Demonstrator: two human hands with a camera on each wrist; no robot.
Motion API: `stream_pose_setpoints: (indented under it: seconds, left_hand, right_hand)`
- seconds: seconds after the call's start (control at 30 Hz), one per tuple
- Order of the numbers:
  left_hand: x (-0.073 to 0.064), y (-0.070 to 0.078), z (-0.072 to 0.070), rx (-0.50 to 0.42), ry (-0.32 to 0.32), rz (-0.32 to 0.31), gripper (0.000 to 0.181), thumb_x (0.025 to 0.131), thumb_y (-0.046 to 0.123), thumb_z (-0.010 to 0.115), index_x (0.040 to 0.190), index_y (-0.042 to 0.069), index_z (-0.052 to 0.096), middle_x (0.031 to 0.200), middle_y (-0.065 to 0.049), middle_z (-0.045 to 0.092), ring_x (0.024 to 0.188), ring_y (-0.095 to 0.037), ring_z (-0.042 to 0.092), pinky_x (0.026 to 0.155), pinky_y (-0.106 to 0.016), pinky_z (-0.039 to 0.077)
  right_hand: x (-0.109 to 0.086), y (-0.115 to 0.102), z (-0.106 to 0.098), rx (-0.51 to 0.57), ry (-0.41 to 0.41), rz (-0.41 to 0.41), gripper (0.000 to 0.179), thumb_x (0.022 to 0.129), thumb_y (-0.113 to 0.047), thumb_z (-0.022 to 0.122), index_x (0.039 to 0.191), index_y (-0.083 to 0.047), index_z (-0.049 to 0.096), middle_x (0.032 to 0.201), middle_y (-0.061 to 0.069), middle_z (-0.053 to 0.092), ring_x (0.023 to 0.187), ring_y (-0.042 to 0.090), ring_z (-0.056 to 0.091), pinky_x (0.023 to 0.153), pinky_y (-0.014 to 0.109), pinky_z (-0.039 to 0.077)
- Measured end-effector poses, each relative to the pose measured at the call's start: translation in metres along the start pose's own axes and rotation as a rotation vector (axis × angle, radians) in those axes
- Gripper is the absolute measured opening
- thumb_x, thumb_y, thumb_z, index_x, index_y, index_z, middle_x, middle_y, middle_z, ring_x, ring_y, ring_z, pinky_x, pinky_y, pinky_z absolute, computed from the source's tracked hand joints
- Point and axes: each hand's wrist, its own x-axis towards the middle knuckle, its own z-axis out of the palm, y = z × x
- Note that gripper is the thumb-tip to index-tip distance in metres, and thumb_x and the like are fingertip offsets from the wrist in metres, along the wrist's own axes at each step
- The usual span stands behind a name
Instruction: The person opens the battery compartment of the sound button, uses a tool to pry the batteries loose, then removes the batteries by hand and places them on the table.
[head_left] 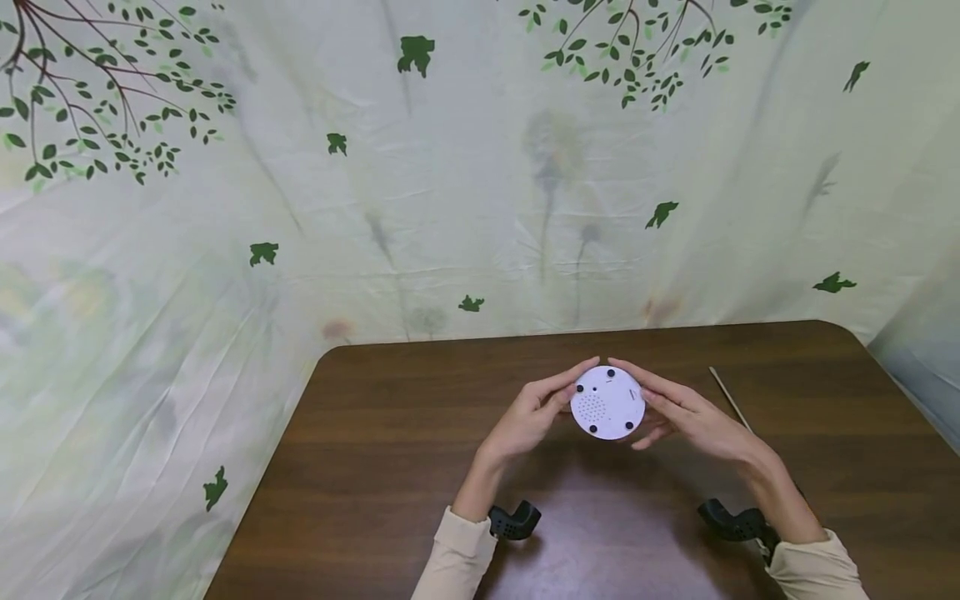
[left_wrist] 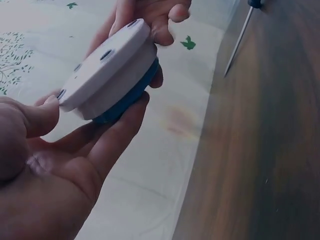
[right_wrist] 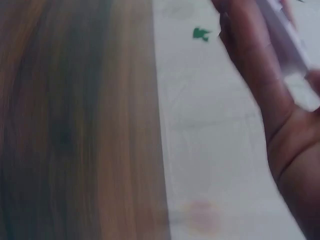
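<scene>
Both hands hold a round white device (head_left: 607, 403) up over the table, its flat face towards the head camera. That face carries several dark round spots near its rim and a patch of small holes. In the left wrist view the device (left_wrist: 115, 65) shows a stepped white body and a blue far side. My left hand (head_left: 528, 417) grips its left edge, thumb on the white face and fingers beneath the blue side. From the right, my right hand (head_left: 701, 423) grips the opposite edge. The right wrist view catches only part of the device (right_wrist: 287, 37) beside the fingers.
A screwdriver with a thin metal shaft (head_left: 727, 395) lies on the brown wooden table (head_left: 405, 467), partly hidden behind the right forearm. Its dark handle (left_wrist: 255, 3) shows in the left wrist view. Behind the table hangs a pale leaf-patterned cloth (head_left: 450, 208).
</scene>
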Motion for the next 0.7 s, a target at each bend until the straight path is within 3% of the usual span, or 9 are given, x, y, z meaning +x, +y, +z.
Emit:
stream_pose_setpoints:
  seconds: [0.1, 0.13, 0.27, 0.33, 0.43, 0.53, 0.6, 0.7]
  left_hand:
    - [0.0013, -0.0017, 0.0011, -0.014, -0.003, -0.019, 0.047, 0.113, 0.015, 0.04, 0.16, 0.013, 0.041, 0.162, -0.007, 0.046, 0.125, -0.011, 0.058, 0.1, -0.052, 0.056]
    - [0.0015, -0.0021, 0.0017, -0.02, -0.002, -0.028, 0.048, 0.113, 0.015, 0.04, 0.161, 0.014, 0.038, 0.164, -0.008, 0.043, 0.127, -0.015, 0.059, 0.101, -0.058, 0.054]
    - [0.0004, -0.0019, 0.0033, -0.033, 0.004, -0.048, 0.054, 0.113, 0.013, 0.04, 0.165, 0.017, 0.028, 0.168, -0.011, 0.035, 0.128, -0.035, 0.061, 0.102, -0.063, 0.051]
    - [-0.0009, -0.0009, 0.0033, -0.015, 0.028, -0.058, 0.053, 0.113, 0.014, 0.039, 0.165, 0.019, 0.028, 0.166, -0.013, 0.037, 0.122, -0.036, 0.065, 0.099, -0.062, 0.053]
    - [-0.0025, 0.0009, 0.0024, 0.024, 0.069, -0.07, 0.049, 0.114, 0.016, 0.037, 0.162, 0.018, 0.036, 0.16, -0.015, 0.045, 0.11, -0.023, 0.066, 0.094, -0.055, 0.058]
    - [-0.0035, 0.0021, 0.0009, 0.022, 0.076, -0.086, 0.047, 0.113, 0.013, 0.035, 0.159, 0.014, 0.042, 0.156, -0.017, 0.049, 0.101, -0.012, 0.062, 0.087, -0.046, 0.06]
    - [-0.0035, 0.002, -0.0001, 0.015, 0.071, -0.096, 0.046, 0.113, 0.012, 0.034, 0.158, 0.013, 0.043, 0.155, -0.017, 0.049, 0.1, -0.008, 0.062, 0.083, -0.04, 0.061]
    - [-0.0032, 0.0032, -0.001, -0.002, 0.09, -0.107, 0.046, 0.114, 0.015, 0.034, 0.159, 0.016, 0.043, 0.15, -0.019, 0.053, 0.095, -0.01, 0.066, 0.083, -0.044, 0.062]
  right_hand:
    - [0.0011, 0.0011, 0.0006, 0.055, 0.059, 0.036, 0.053, 0.116, -0.019, 0.029, 0.167, -0.01, 0.017, 0.147, -0.015, 0.05, 0.107, 0.025, 0.075, 0.085, 0.05, 0.062]
    - [0.0015, 0.0015, 0.0012, 0.079, 0.086, 0.057, 0.054, 0.116, -0.021, 0.03, 0.167, -0.01, 0.017, 0.145, -0.015, 0.052, 0.107, 0.025, 0.075, 0.087, 0.048, 0.062]
    - [0.0025, 0.0022, 0.0054, 0.137, 0.151, 0.116, 0.056, 0.115, -0.028, 0.033, 0.168, -0.016, 0.016, 0.138, -0.011, 0.058, 0.104, 0.027, 0.076, 0.091, 0.049, 0.06]
    - [0.0016, 0.0027, 0.0057, 0.138, 0.116, 0.118, 0.056, 0.115, -0.027, 0.032, 0.168, -0.021, 0.013, 0.133, -0.001, 0.064, 0.101, 0.032, 0.077, 0.088, 0.05, 0.061]
    - [0.0003, 0.0021, 0.0051, 0.126, -0.004, 0.096, 0.059, 0.116, -0.021, 0.03, 0.168, -0.026, 0.004, 0.112, 0.017, 0.074, 0.093, 0.037, 0.077, 0.08, 0.049, 0.062]
    - [-0.0002, 0.0006, 0.0055, 0.136, -0.114, 0.072, 0.066, 0.114, -0.013, 0.031, 0.168, -0.027, -0.004, 0.089, 0.029, 0.073, 0.082, 0.035, 0.076, 0.069, 0.045, 0.062]
    - [0.0002, -0.0004, 0.0069, 0.138, -0.147, 0.061, 0.069, 0.114, -0.01, 0.032, 0.167, -0.028, -0.007, 0.081, 0.027, 0.07, 0.075, 0.028, 0.074, 0.063, 0.041, 0.06]
    - [0.0009, -0.0018, 0.0094, 0.132, -0.139, 0.036, 0.071, 0.113, -0.008, 0.033, 0.167, -0.027, -0.007, 0.073, 0.022, 0.065, 0.064, 0.017, 0.067, 0.053, 0.036, 0.053]
